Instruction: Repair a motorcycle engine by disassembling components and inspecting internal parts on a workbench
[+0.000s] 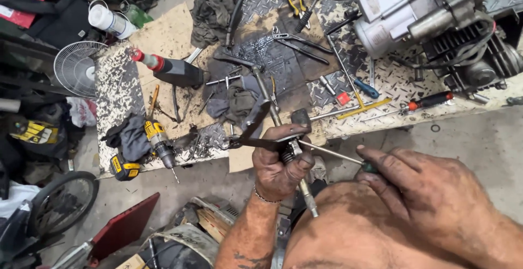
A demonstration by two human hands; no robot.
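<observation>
At the far left a white fan (76, 68) leans by the edge of the diamond-plate bench (117, 84). On the bench lie a yellow cordless drill (155, 141) beside a dark rag (129, 137), then a black block with a red cap (169, 68). Near the middle, the left hand (280, 163) is clenched around a steel shaft (289, 144) that carries a spring and a dark lever, held just off the bench's near edge. A thin screwdriver (333, 154) runs from that shaft to the right hand (422, 190), whose fingers pinch what looks like its green handle. Farther right, 1 grey engine (436, 24) sits on the bench, a red-handled screwdriver (430, 102) near it.
</observation>
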